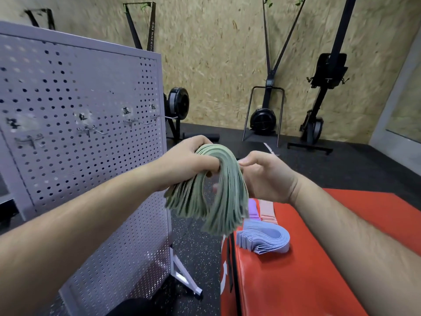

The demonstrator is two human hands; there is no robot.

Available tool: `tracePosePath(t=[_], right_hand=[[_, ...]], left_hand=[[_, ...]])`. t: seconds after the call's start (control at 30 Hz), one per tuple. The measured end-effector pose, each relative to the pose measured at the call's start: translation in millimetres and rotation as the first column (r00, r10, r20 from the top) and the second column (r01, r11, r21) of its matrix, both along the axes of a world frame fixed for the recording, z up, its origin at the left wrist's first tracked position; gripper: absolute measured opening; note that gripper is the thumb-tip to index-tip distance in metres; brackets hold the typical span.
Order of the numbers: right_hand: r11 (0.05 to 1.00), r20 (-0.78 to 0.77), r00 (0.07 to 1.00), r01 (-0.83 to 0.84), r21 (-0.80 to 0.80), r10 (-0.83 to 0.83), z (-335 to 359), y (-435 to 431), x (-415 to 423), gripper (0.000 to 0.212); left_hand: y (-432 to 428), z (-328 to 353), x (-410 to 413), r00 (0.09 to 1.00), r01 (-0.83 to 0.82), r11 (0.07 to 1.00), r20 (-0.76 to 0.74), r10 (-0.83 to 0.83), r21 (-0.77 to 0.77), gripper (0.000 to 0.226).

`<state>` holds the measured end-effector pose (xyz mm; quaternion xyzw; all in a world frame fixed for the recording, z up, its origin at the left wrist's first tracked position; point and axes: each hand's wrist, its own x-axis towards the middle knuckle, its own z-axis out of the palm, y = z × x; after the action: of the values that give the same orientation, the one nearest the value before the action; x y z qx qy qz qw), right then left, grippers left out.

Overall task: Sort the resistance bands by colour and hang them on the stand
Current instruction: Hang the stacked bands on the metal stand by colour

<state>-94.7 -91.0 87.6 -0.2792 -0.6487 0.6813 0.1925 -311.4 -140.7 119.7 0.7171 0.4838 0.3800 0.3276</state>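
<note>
The left hand (189,163) is clamped on the green bands (216,190). The bundle is looped over its curled fingers, and the ends hang down in a thick, fanned bunch. It is held in the air between the stand (91,167) and the red box (319,258), above the gap of black floor (198,247) between them.

The right hand (266,176) is just right of the bundle with its fingers curled. Its thumb and forefinger tips meet at the bundle's upper right edge. I cannot tell whether a band is pinched between them.

The stand is a pale perforated board on white feet, to the left and near the hands. Four wire hooks stick out of it in a row: the first hook (34,140), second hook (91,131), third hook (134,122) and fourth hook (165,116). Each has a small handwritten label above it, too blurred to read. No bands hang on the hooks.

On the near left corner of the red box lies a folded pile of blue bands (264,240). Just behind it, partly hidden by the green bundle, are purple bands (252,209) and, beside them, pink bands (268,213).

Beyond, rowing machines (264,119) stand against a chipboard wall (216,53).
</note>
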Motion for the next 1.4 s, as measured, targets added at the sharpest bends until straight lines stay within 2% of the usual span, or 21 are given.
tracePosePath(t=[0.07, 0.1, 0.17, 0.23, 0.3, 0.43, 0.53, 0.63, 0.7, 0.83, 0.93, 1.07, 1.13, 1.23, 1.4], right_hand=[[0.962, -0.025, 0.981, 0.191, 0.193, -0.190, 5, -4, -9, 0.070], [0.904, -0.064, 0.954, 0.299, 0.306, -0.293, 7, -8, -15, 0.073], [0.694, -0.125, 0.878, 0.445, 0.566, -0.462, 6, -20, -29, 0.075], [0.486, -0.131, 0.806, 0.467, 0.739, -0.577, -3, -28, -43, 0.072], [0.369, -0.141, 0.749, 0.469, 0.802, -0.647, -12, -33, -54, 0.072], [0.255, -0.146, 0.680, 0.454, 0.854, -0.719, -23, -40, -71, 0.074], [0.242, -0.128, 0.662, 0.438, 0.866, -0.738, -35, -36, -79, 0.059], [0.224, -0.173, 0.604, 0.524, 0.822, -0.778, -45, -24, -77, 0.032], [0.204, -0.229, 0.562, 0.602, 0.772, -0.795, -42, -14, -72, 0.021], [0.169, -0.284, 0.548, 0.634, 0.755, -0.787, -16, 9, -70, 0.020], [0.137, -0.311, 0.565, 0.613, 0.778, -0.764, 10, 27, -78, 0.018], [0.124, -0.307, 0.601, 0.568, 0.814, -0.738, 52, 52, -93, 0.017], [0.115, -0.308, 0.609, 0.555, 0.824, -0.731, 72, 68, -102, 0.015], [0.092, -0.327, 0.610, 0.553, 0.828, -0.722, 93, 96, -118, 0.015], [0.092, -0.304, 0.631, 0.514, 0.853, -0.713, 110, 140, -140, 0.014]], left_hand=[[2, 2, -1, 0.998, -0.061, 0.998, -0.027, 0.062, 0.012, 0.034], [3, 2, -2, 0.995, -0.094, 0.995, -0.040, 0.095, 0.020, 0.038], [5, 3, -4, 0.988, -0.146, 0.989, -0.042, 0.148, 0.029, 0.042], [7, 3, -8, 0.981, -0.188, 0.982, -0.035, 0.189, 0.026, 0.042], [8, 3, -11, 0.976, -0.208, 0.978, -0.054, 0.209, 0.033, 0.037], [9, 1, -14, 0.960, -0.262, 0.964, -0.090, 0.266, 0.052, 0.032], [9, -2, -16, 0.955, -0.277, 0.960, -0.100, 0.281, 0.048, 0.030], [10, -11, -19, 0.951, -0.292, 0.956, -0.097, 0.293, 0.030, 0.030], [11, -19, -21, 0.948, -0.298, 0.954, -0.109, 0.298, 0.011, 0.030], [22, -25, -20, 0.936, -0.322, 0.946, -0.159, 0.312, -0.034, 0.033], [39, -9, -23, 0.905, -0.380, 0.925, -0.210, 0.370, -0.004, 0.051], [61, 38, -30, 0.928, -0.322, 0.947, -0.200, 0.314, -0.007, 0.073], [71, 66, -35, 0.913, -0.334, 0.942, -0.241, 0.329, 0.018, 0.083], [91, 95, -47, 0.875, -0.361, 0.931, -0.327, 0.356, 0.048, 0.085], [122, 120, -67, 0.856, -0.389, 0.920, -0.355, 0.375, 0.033, 0.091]])
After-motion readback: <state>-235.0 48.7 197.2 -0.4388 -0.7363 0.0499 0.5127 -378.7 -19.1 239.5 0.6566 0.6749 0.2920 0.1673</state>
